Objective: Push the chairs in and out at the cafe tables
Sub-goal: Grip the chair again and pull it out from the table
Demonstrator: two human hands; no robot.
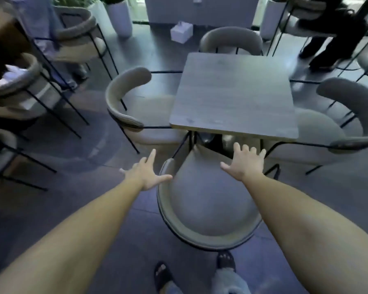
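A grey upholstered chair (206, 206) with a curved backrest stands right in front of me, its seat mostly out from under the square grey cafe table (234, 94). My left hand (146, 174) hovers open with fingers spread just beside the left end of the backrest. My right hand (243, 161) is open too, fingers spread above the right front of the seat near the table edge. Neither hand holds anything. Three more matching chairs stand at this table: one on the left (123, 102), one on the right (348, 115), one on the far side (232, 40).
More chairs with thin black legs crowd the left side (30, 85). A person in dark clothes (331, 39) stands at the back right. A white box (181, 31) and white planters (119, 15) sit on the floor beyond. My sandalled feet (225, 261) are behind the chair.
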